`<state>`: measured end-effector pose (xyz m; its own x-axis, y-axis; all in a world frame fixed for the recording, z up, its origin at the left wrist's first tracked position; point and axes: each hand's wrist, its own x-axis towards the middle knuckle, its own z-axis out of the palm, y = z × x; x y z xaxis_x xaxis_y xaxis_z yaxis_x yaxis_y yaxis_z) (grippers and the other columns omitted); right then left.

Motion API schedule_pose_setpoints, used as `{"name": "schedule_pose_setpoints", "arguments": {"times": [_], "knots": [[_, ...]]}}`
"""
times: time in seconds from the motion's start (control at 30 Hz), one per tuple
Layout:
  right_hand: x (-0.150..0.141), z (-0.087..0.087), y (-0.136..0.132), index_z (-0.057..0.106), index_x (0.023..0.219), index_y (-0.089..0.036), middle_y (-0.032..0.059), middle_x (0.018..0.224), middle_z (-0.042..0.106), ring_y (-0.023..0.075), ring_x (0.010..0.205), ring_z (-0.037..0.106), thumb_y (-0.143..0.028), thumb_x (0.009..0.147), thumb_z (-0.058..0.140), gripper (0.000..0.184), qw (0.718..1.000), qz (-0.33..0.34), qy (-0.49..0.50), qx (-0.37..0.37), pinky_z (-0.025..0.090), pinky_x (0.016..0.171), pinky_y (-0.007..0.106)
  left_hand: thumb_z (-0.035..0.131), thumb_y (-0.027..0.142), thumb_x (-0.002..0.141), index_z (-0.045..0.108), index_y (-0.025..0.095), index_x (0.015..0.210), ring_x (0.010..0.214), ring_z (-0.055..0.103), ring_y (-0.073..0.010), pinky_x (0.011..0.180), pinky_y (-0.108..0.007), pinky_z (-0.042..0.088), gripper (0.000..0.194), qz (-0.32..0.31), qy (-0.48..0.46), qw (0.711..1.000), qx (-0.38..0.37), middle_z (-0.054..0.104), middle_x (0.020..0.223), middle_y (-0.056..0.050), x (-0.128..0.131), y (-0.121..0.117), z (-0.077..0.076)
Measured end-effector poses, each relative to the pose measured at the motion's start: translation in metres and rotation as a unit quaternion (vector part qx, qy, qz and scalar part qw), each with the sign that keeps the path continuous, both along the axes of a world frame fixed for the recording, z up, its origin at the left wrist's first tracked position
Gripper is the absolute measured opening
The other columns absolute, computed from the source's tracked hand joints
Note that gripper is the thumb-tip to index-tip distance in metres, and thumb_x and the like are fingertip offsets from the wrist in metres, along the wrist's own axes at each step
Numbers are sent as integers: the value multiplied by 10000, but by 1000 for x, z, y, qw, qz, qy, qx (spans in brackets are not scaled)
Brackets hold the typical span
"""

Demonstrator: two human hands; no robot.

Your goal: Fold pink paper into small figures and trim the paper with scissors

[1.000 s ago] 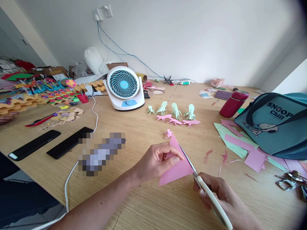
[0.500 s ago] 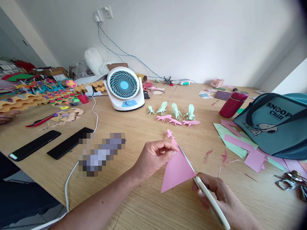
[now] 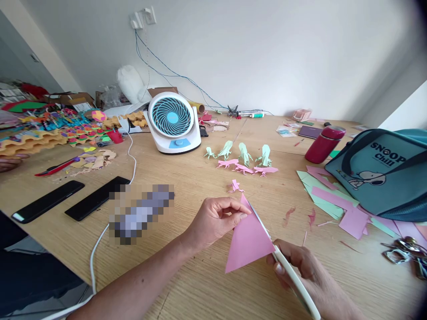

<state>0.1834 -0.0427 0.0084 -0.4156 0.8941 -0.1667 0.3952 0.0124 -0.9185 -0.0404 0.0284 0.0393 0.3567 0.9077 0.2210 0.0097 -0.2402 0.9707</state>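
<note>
My left hand (image 3: 215,222) pinches a folded-looking pink paper triangle (image 3: 248,246) near its top, thumb and fingertips together. White-handled scissors (image 3: 292,278) are gripped in my right hand (image 3: 308,271). Their metal blade lies along the paper's right edge, with the pivot end by the lower right corner; whether the blades are fully closed is hard to make out. Just beyond the paper's tip stands a small pink origami figure (image 3: 235,186). Further back are several pink (image 3: 243,169) and pale green (image 3: 245,154) folded paper figures in rows.
A white fan (image 3: 173,120) stands behind, left. To the right are a red flask (image 3: 324,144), a teal bag (image 3: 373,178), loose paper sheets (image 3: 355,221) and keys (image 3: 405,251). A white cable (image 3: 95,255) crosses the left side near two black phone-like slabs (image 3: 96,198). A person's hand (image 3: 11,163) shows far left.
The pink paper and my left fingertips have shifted slightly right; the paper's lower edge sits a bit lower. The scissors stay along its right edge, and my right hand has hardly moved.
</note>
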Motion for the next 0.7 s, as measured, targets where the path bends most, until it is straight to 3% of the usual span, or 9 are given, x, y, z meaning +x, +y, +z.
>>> {"name": "schedule_pose_setpoints", "arguments": {"times": [0.4,0.7], "knots": [[0,-1,1,426,678,-208,-31,632,419,121,588,354,-549,917,497,423,1000,-6,-1,17,303,548,255,669,188,834,763,144,843,686,625,-101,630,-188,464,104,-18,12,1000,0,749,801,-43,1,-3,1],[2,-3,2,463,672,-200,-19,647,439,130,601,357,-696,890,451,541,999,-34,27,14,318,549,251,672,177,831,756,144,835,726,652,-117,665,-201,492,90,-14,1,1000,10,754,827,-51,3,-3,-2]]}}
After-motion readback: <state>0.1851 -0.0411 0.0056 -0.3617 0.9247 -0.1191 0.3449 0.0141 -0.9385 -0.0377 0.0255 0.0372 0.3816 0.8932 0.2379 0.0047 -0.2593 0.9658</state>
